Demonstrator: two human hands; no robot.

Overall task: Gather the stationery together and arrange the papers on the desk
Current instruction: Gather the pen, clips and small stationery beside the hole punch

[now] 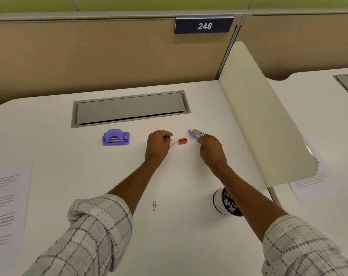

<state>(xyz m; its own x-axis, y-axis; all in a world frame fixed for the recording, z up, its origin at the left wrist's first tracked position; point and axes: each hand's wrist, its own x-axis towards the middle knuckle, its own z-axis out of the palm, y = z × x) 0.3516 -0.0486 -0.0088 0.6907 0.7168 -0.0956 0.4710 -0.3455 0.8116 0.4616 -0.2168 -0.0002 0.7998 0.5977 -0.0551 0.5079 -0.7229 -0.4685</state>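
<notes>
An office: numbered cubicle partition [204, 25] (sign reads 248) behind a white desk [49, 140].

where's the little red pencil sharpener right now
In the head view, the small red plastic pencil sharpener lies on the white desk, between the left hand and the right hand.

On the worktop [189, 176] I count one purple hole punch [116, 137], one red sharpener [182, 141], one small binder clip [170, 140], one paper clip [154, 205], one purple stapler [197, 134], one round cup [226, 202], and two printed papers, one far left [5, 204] and one far right [310, 180].
</notes>
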